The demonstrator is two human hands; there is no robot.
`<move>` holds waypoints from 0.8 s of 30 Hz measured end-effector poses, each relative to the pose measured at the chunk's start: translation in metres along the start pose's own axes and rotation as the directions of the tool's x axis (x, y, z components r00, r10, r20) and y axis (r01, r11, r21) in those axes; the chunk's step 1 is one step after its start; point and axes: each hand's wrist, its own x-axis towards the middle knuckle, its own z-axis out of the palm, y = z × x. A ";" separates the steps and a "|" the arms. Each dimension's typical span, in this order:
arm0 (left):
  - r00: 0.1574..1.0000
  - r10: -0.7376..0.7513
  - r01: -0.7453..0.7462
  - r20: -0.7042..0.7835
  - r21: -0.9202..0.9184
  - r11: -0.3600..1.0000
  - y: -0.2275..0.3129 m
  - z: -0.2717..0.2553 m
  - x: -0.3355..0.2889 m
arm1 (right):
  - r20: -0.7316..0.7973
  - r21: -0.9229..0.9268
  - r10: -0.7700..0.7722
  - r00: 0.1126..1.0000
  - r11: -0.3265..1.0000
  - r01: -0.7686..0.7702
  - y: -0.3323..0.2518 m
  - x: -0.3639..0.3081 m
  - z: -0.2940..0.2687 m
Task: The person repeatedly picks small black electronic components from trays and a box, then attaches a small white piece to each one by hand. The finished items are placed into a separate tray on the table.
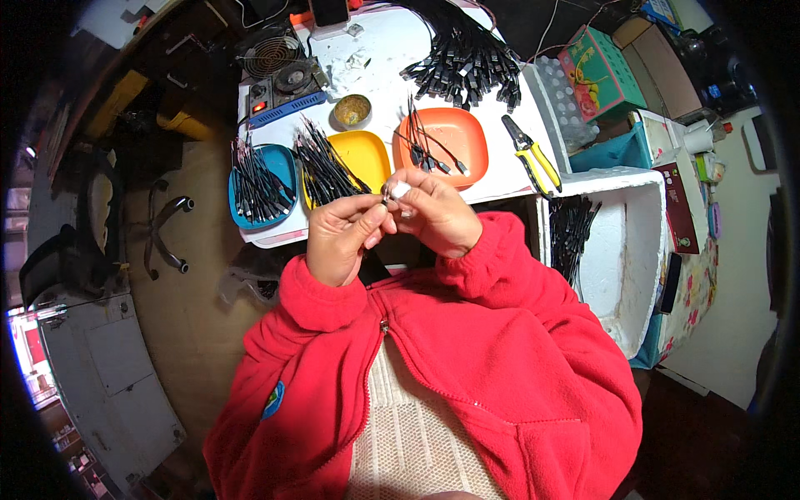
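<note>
While the bare left hand [340, 237] and bare right hand [437, 215] meet on the near side of the rounded-square orange plastic tray [465, 130], their fingertips [375, 218] pinch nearly closed around a small dark piece [385, 201], mostly hidden. Thin black cables [419, 157] lie inside that tray; yellow-handled black wire strippers [523, 144] rest to its right.

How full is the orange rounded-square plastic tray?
The orange tray is sparsely filled: a few thin black cables lie across it, most of its floor showing bare.
</note>
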 end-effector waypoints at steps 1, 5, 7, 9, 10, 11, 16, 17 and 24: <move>0.998 0.045 -0.047 -0.053 -0.035 0.998 -0.002 0.001 0.000 | -0.104 -0.153 -0.119 0.987 0.983 0.102 -0.003 0.002 -0.007; 0.994 -0.007 0.006 -0.105 -0.011 1.000 -0.002 -0.008 0.007 | 0.107 -0.993 -0.695 0.711 -0.107 0.045 -0.028 0.032 -0.045; 0.989 -0.013 0.012 -0.146 -0.007 1.000 -0.005 -0.009 0.010 | 0.083 -0.981 -0.660 0.747 -0.185 -0.055 -0.026 0.042 -0.057; 0.981 0.002 -0.004 -0.195 -0.009 1.000 -0.010 -0.008 0.014 | 0.174 -0.947 -0.647 0.742 -0.316 -0.052 -0.022 0.047 -0.065; 0.979 -0.011 0.010 -0.203 -0.006 1.000 -0.010 -0.010 0.015 | 0.167 -0.942 -0.650 0.741 -0.328 -0.075 -0.021 0.048 -0.068; 0.979 -0.005 -0.001 -0.204 -0.029 1.000 -0.011 -0.010 0.015 | 0.156 -0.937 -0.650 0.744 -0.335 -0.097 -0.019 0.049 -0.070; 0.973 -0.026 0.001 -0.228 -0.110 0.994 -0.014 -0.009 0.018 | 0.105 -0.921 -0.612 0.784 -0.358 -0.156 -0.020 0.051 -0.066; 0.971 -0.032 0.003 -0.235 -0.123 0.992 -0.014 -0.008 0.018 | 0.184 -0.933 -0.651 0.736 -0.352 -0.079 -0.022 0.049 -0.061; 0.959 0.099 -0.152 -0.265 -0.186 0.971 -0.009 0.005 0.022 | 0.021 -0.765 -0.305 0.952 0.608 0.212 -0.024 0.004 -0.007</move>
